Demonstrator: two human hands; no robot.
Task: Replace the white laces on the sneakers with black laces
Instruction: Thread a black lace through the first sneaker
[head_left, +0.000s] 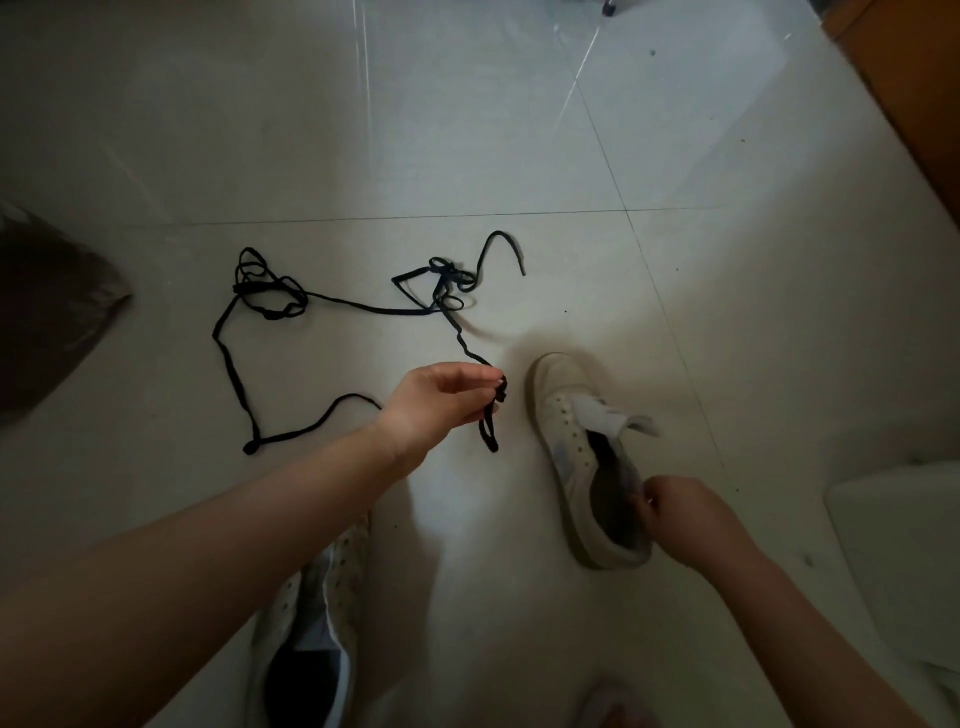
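Left hand pinches a black lace near its end, short loop hanging below the fingers; the rest of the lace trails to 11 o'clock, tangled on the tile floor. Right hand grips the heel collar of an unlaced white sneaker, toe at 12 o'clock. Second sneaker, also unlaced, lies at 6 o'clock under the left forearm

Single head-worn wide-angle camera, looking forward and steeply down at close range onto the pale glossy tiled floor, both forearms entering from the lower edge; no second view overlaps it.
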